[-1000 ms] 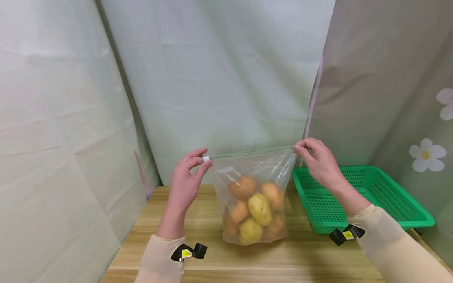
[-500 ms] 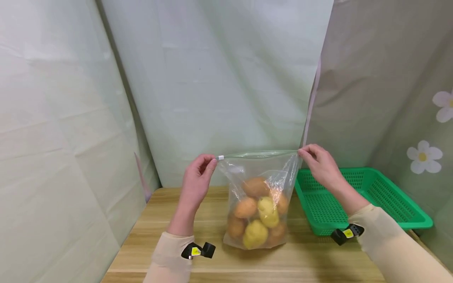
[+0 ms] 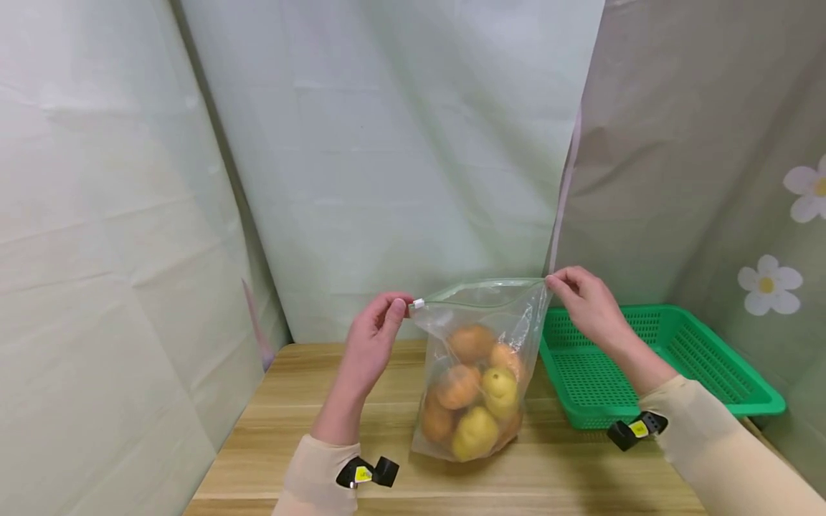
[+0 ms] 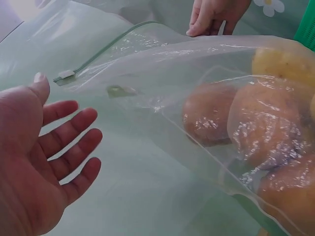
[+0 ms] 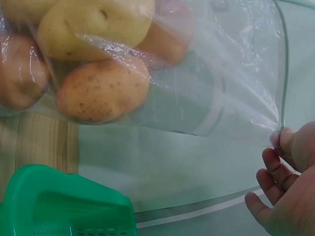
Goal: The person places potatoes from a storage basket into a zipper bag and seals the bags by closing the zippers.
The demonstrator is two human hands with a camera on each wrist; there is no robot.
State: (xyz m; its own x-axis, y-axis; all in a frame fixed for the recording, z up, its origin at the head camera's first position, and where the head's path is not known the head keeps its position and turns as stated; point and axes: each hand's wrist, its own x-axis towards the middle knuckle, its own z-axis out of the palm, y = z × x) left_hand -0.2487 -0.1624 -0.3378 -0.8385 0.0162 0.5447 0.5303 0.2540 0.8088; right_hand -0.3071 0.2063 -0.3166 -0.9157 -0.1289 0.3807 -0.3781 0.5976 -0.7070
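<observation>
A clear zip bag (image 3: pixel 445 351) stands on the wooden table, with several brown and yellow potatoes (image 3: pixel 475 433) inside. Its green-edged mouth gapes a little, and a white slider (image 3: pixel 418 304) sits at the left end of the zip. My right hand (image 3: pixel 589 304) pinches the bag's upper right corner between thumb and forefinger; the other fingers are loosely bent in the right wrist view. Just left of the slider is my left hand (image 3: pixel 372 344). In the left wrist view its fingers (image 4: pixel 69 132) are spread and relaxed, and a small gap separates the thumb from the bag's corner.
A green plastic basket (image 3: pixel 768 401) stands to the right of the bag, partly behind my right forearm. The wooden table (image 3: pixel 271 430) extends to the left. Pale curtains (image 3: pixel 413 143) hang behind and at both sides, with white flowers printed on the right one.
My left hand has moved right and slightly down, with the slider end of the bag. The taut mouth has slackened and gaped, and the bag has turned. My right hand has shifted slightly right and down.
</observation>
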